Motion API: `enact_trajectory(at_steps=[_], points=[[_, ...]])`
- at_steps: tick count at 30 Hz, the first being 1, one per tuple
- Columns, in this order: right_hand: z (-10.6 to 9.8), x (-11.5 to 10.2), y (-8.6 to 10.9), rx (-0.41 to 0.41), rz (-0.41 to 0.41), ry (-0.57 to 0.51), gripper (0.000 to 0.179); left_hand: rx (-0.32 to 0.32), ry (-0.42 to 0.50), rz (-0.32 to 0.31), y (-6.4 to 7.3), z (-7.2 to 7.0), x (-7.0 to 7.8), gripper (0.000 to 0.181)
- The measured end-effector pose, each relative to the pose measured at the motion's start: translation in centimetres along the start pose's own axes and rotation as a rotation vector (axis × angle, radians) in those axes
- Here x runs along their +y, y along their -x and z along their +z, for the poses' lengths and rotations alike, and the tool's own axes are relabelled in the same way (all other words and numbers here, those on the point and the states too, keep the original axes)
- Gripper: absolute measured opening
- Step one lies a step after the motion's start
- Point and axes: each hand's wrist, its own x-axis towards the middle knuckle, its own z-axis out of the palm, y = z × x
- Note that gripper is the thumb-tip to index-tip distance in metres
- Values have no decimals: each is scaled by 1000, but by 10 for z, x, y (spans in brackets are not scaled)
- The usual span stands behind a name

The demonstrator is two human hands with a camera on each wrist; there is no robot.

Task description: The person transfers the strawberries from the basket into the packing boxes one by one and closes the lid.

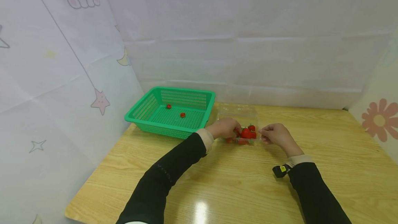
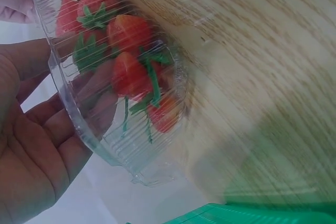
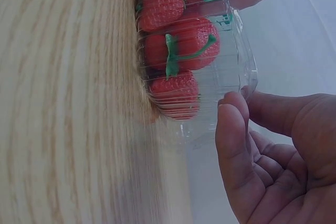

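A clear plastic clamshell box [image 1: 237, 109] with its lid up stands on the table, holding several red strawberries [image 1: 246, 133] with green leaves. My left hand [image 1: 224, 128] reaches into the box, its thumb and fingers on either side of a leafy strawberry [image 2: 89, 51]; plastic and other fruit partly cover the fingertips. On the opposite side, my right hand [image 1: 276, 134] pinches the rim of the box between thumb and forefinger, as the right wrist view shows. Two small strawberries [image 1: 182, 115] lie apart in a green basket [image 1: 174, 130] left of the box.
The wooden table [image 1: 242, 189] reaches the wall cloth [image 1: 248, 61] at the back. The basket's raised rim stands close beside the left forearm. A black strap with a yellow mark [image 1: 282, 169] sits at the right wrist.
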Motion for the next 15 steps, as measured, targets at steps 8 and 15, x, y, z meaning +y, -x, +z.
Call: enact_trajectory(at_steps=[8,15], points=[[1,2,0,-6,8,-14,33,34,14,54,6,-7,0,21],[0,0,0,-2,-9,-6,33,75,112,58,27,-44,-11,28]])
